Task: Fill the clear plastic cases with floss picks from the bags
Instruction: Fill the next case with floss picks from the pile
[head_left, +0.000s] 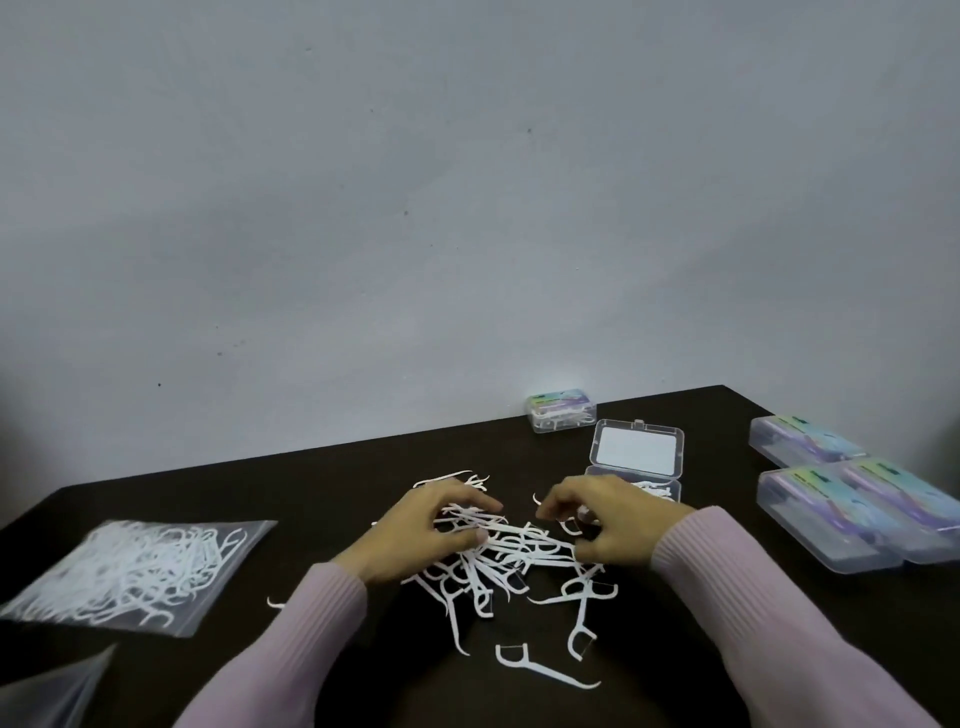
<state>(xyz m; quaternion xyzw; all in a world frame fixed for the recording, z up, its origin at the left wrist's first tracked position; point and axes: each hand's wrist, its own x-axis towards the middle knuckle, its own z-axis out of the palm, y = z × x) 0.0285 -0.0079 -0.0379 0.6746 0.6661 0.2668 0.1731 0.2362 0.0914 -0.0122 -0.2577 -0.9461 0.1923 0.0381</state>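
Note:
A loose pile of white floss picks (519, 566) lies on the dark table in front of me. My left hand (426, 530) grips a bundle of picks at the pile's left side, fingers curled round them. My right hand (608, 519) is curled over the pile's right side, its fingertips pinching picks. Just behind my right hand an open clear plastic case (638, 447) stands with its lid up and some picks inside its base. A sealed clear bag of floss picks (135, 571) lies at the left.
A closed small case (562, 413) with picks sits by the wall. Three closed clear cases (852, 504) with coloured labels lie at the right. An empty bag's corner (52, 691) shows at bottom left. The table's back edge (363, 441) meets the wall.

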